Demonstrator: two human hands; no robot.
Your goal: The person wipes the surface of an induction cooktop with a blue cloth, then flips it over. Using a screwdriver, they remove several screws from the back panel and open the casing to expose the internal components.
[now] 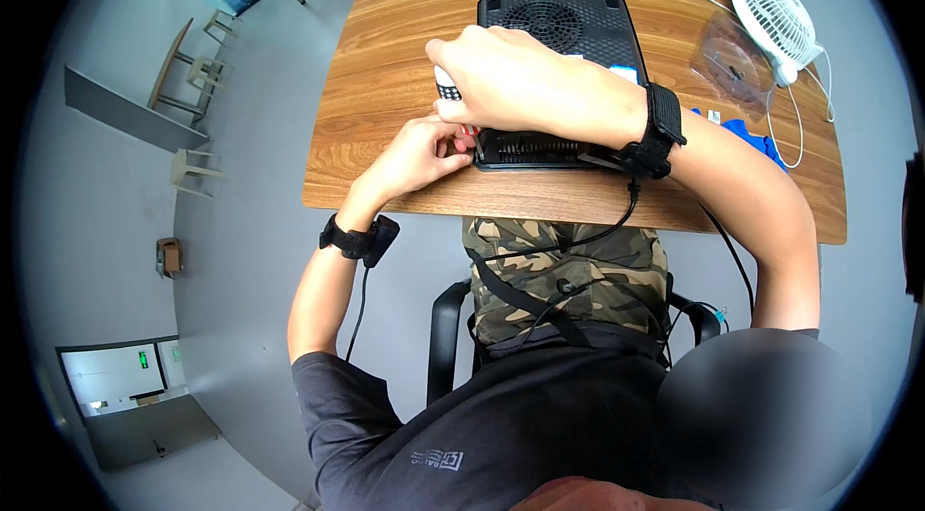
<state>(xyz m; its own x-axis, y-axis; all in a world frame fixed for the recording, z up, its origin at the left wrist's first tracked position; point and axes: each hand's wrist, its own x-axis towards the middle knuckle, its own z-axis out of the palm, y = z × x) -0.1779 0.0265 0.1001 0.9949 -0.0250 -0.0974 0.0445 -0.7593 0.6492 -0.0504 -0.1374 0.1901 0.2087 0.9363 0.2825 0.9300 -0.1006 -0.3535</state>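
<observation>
A flat black appliance (621, 27) with a round fan grille (551, 22) and small feet lies on the table, vented underside up. My right hand (511, 78) reaches across it, closed around the white-and-black handle of what looks like a screwdriver (446, 85), held upright. Its lower end, red with a metal shaft, stands at the appliance's near left corner. My left hand (424, 157) is at that same corner, fingers curled together beside the shaft. What those fingers pinch is mostly hidden.
On the wooden table's (395, 58) right side are a white fan (771, 20) with its cable, a clear plastic box (732, 68) holding small dark pieces, and blue cloth (756, 140) behind my right forearm. Black cables run from my wrist straps over my lap.
</observation>
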